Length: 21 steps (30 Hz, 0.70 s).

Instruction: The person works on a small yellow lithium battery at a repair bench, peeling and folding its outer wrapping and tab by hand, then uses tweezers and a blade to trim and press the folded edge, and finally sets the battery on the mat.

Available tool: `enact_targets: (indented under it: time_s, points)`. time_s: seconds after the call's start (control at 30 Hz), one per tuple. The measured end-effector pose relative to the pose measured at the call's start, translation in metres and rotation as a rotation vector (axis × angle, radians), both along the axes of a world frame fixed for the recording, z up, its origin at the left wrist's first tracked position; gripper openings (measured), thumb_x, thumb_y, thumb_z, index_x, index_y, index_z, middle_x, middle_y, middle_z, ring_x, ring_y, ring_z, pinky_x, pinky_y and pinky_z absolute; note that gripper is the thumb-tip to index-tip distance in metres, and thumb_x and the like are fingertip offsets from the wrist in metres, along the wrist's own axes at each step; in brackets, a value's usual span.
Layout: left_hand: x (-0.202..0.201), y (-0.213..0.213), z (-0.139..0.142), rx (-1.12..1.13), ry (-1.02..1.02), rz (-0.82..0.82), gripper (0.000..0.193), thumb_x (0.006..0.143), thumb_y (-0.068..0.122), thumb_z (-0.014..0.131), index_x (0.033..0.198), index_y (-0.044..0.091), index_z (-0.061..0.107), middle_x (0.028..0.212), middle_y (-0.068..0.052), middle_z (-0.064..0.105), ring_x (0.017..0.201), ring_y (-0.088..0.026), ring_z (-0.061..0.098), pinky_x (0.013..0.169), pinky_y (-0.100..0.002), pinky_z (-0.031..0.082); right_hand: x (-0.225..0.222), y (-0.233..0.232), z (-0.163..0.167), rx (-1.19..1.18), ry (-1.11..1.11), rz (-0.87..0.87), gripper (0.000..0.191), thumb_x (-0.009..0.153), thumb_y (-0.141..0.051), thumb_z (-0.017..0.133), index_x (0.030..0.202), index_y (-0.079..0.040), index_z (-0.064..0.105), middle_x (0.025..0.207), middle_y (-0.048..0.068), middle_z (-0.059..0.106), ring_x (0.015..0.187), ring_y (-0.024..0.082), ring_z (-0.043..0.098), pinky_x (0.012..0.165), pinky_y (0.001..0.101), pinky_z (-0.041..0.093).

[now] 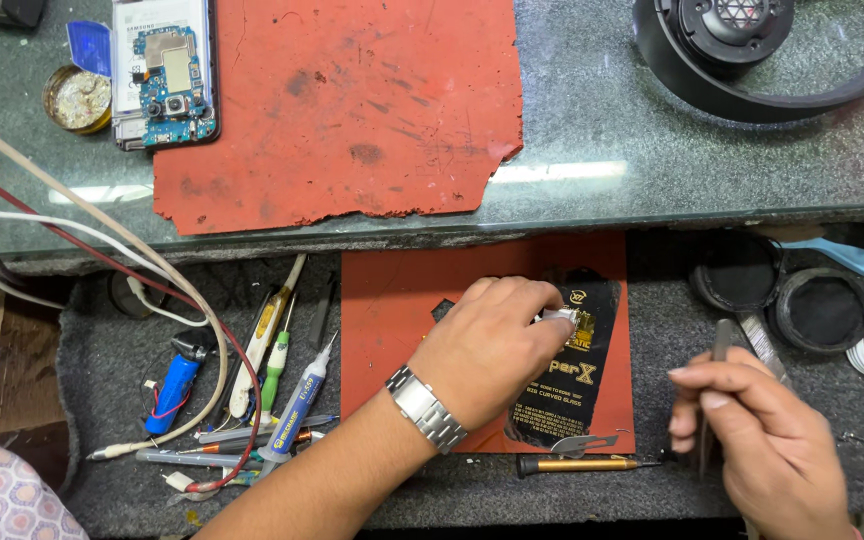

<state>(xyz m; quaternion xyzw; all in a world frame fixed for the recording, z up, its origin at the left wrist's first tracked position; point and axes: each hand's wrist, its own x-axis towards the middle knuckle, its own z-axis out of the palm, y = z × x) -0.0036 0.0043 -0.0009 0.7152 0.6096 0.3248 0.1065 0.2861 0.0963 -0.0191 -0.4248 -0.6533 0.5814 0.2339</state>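
Head view: our left hand (487,345) pinches a small, shiny silver part (562,320) at its fingertips over the black packet (567,385). Right of it, our right hand (757,430) clamps slim grey tweezers (720,345), tips pointing away.

A single head-worn camera looks steeply down from above the person's shoulders, close over the work. The torn red rubber mat (337,110) on the grey stone bench (652,130) fills the upper frame; below that mat, nearer the camera, sits a lower grey-lined shelf (112,370).
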Motion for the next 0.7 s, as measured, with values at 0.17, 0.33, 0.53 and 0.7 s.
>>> enact_targets:
  time_s: [0.17, 0.33, 0.53, 0.7]
  points:
    - [-0.014, -0.008, 0.011, 0.034, -0.208, 0.008, 0.020, 0.091, 0.020, 0.075, 0.108, 0.011, 0.072, 0.112, -0.005, 0.066, 0.105, -0.025, 0.065, 0.091, -0.042, 0.051, -0.029, -0.007, 0.012, 0.155, -0.095, 0.116, 0.022, 0.098, -0.002, 0.063, 0.118, 0.002, 0.074, 0.097, 0.006, 0.057, 0.072, 0.012, 0.057, 0.061, 0.0253, 0.048]
    - [-0.039, -0.020, 0.024, 0.049, -0.263, 0.081, 0.021, 0.089, 0.019, 0.077, 0.108, 0.012, 0.073, 0.114, -0.004, 0.069, 0.106, -0.025, 0.067, 0.092, -0.039, 0.054, -0.069, -0.013, 0.030, 0.315, -0.329, 0.346, 0.026, 0.084, -0.013, 0.078, 0.110, -0.008, 0.079, 0.097, 0.001, 0.062, 0.061, 0.009, 0.055, 0.053, 0.0252, 0.050]
    - [-0.058, -0.024, 0.031, 0.035, -0.303, 0.146, 0.022, 0.087, 0.017, 0.078, 0.109, 0.012, 0.073, 0.115, -0.004, 0.069, 0.100, -0.022, 0.071, 0.085, -0.034, 0.059, -0.127, -0.013, 0.051, 0.766, -0.288, 0.583, 0.040, 0.078, -0.026, 0.078, 0.115, -0.011, 0.070, 0.098, 0.009, 0.066, 0.075, 0.029, 0.069, 0.062, 0.0367, 0.056]
    - [-0.062, -0.024, 0.031, 0.062, -0.328, 0.131, 0.023, 0.088, 0.014, 0.077, 0.110, 0.010, 0.073, 0.115, -0.005, 0.069, 0.100, -0.021, 0.071, 0.083, -0.032, 0.061, -0.168, -0.015, 0.046, 0.760, -0.406, 0.772, 0.040, 0.079, -0.035, 0.076, 0.113, -0.015, 0.072, 0.109, 0.015, 0.065, 0.074, 0.035, 0.070, 0.063, 0.0464, 0.056]
